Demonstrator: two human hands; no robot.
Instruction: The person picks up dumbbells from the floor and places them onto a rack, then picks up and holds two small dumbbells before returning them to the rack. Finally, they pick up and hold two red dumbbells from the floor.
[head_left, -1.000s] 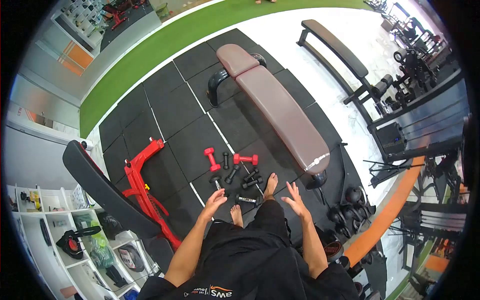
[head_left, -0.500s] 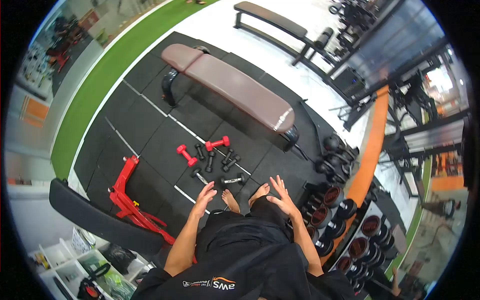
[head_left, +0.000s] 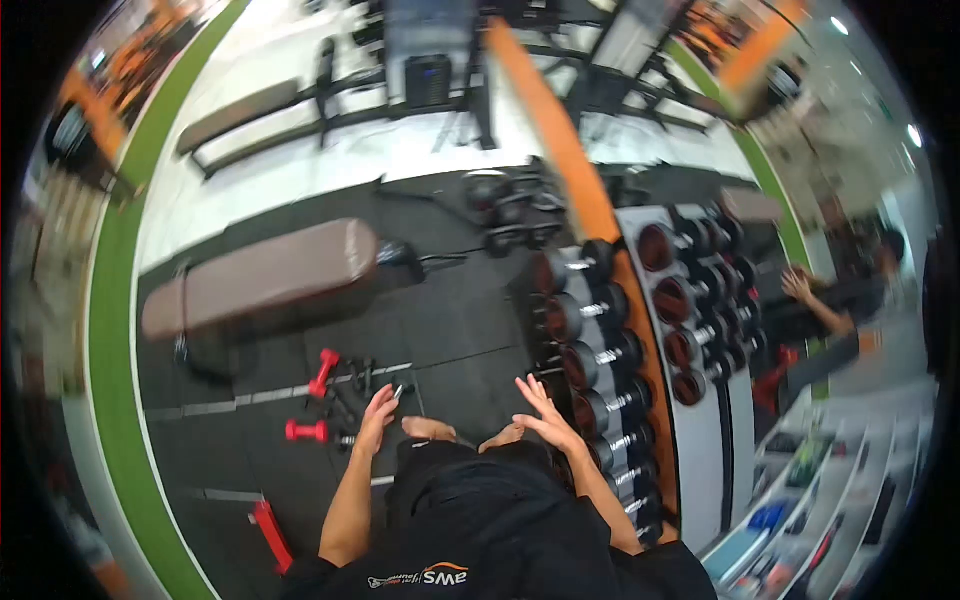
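My left hand (head_left: 376, 418) is held out in the air with its fingers apart and nothing in it. Below and beside it on the black mat lie a red dumbbell (head_left: 323, 372), a second red dumbbell (head_left: 306, 431) and a few black dumbbells (head_left: 341, 408), partly hidden by the hand. My right hand (head_left: 548, 420) is also raised, palm inward, fingers spread, holding nothing. Nearest to it is a rack of dumbbells, among them a large black dumbbell with a chrome handle (head_left: 612, 405). Neither hand appears to touch anything.
A brown padded bench (head_left: 265, 275) stands ahead on the left. A red metal frame part (head_left: 270, 535) is at lower left. An orange strip (head_left: 560, 130) edges what looks like a mirror, with the rack and a person reflected. More weights (head_left: 510, 205) lie farther ahead.
My view has swung to the right, so the bench and floor dumbbells shift left and the rack comes closer to the middle. Both hands stay open and raised.
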